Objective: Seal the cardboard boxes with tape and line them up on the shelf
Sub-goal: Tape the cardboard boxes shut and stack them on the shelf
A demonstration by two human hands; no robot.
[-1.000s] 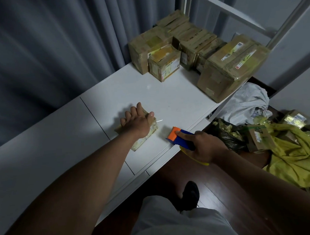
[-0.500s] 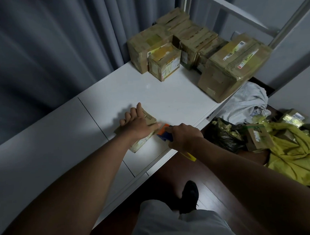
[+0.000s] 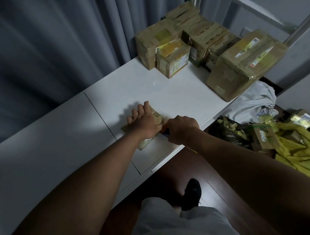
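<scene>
A small flat cardboard box [image 3: 156, 115] lies on the white shelf top [image 3: 167, 91], mostly covered by my left hand [image 3: 143, 121], which presses down on it with fingers laid over its top. My right hand [image 3: 182, 130] grips an orange and blue tape dispenser [image 3: 165, 132], only a sliver of which shows, held against the near right edge of the box. Several taped cardboard boxes [image 3: 172, 60] stand grouped at the far right end of the shelf, the largest [image 3: 243, 63] nearest the front edge.
Grey curtains [image 3: 46, 51] hang behind the shelf. A white metal frame [image 3: 252, 7] rises at the far right. On the floor to the right lie white cloth [image 3: 253, 102], yellow bags [image 3: 301, 148] and a loose box [image 3: 264, 136]. My foot [image 3: 191, 193] stands on dark wood flooring.
My right hand has carried the tape dispenser leftward from the shelf's front edge up against the small box. My left hand has stayed pressed on the box.
</scene>
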